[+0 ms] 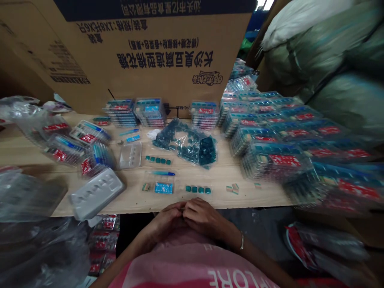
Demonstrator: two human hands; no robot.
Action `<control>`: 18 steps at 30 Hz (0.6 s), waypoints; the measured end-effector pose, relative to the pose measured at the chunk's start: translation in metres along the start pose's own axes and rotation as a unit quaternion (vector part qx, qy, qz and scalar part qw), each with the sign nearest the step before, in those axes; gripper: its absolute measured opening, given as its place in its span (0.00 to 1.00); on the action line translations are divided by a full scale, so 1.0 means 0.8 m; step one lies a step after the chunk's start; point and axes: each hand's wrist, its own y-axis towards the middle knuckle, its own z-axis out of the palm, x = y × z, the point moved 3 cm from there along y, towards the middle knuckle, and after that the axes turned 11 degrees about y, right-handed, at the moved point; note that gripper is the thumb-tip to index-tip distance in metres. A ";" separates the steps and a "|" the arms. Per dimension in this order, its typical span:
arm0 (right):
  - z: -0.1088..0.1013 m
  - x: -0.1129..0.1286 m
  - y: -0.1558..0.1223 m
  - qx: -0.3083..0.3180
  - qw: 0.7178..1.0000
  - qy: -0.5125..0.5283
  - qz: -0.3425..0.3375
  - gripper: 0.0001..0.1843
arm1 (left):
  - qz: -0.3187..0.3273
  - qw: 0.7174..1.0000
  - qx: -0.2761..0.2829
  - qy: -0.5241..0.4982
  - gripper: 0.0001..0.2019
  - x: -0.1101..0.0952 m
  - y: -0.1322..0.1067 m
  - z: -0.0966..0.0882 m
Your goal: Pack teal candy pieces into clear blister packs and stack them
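Observation:
My left hand and my right hand meet at the table's front edge, their fingers curled in against each other. Whatever sits between the fingertips, if anything, is hidden. Just beyond them lies a row of dark green cubes. To its left are a blue pen, a blue dotted packet and a small striped block, seemingly in a clear tray. Striped pieces lie to the right. Farther back are another row of green cubes and a clear bag of green cubes.
A large cardboard box stands along the back. Stacked filled clear packs crowd the right side, with more stacks against the box. Loose packs and a clear moulded tray lie left. Large sacks rise at far right.

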 end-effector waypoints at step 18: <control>0.015 -0.031 -0.002 -0.093 0.820 0.525 0.211 0.21 | 0.036 0.983 0.094 0.155 0.18 -0.017 -0.005 -0.018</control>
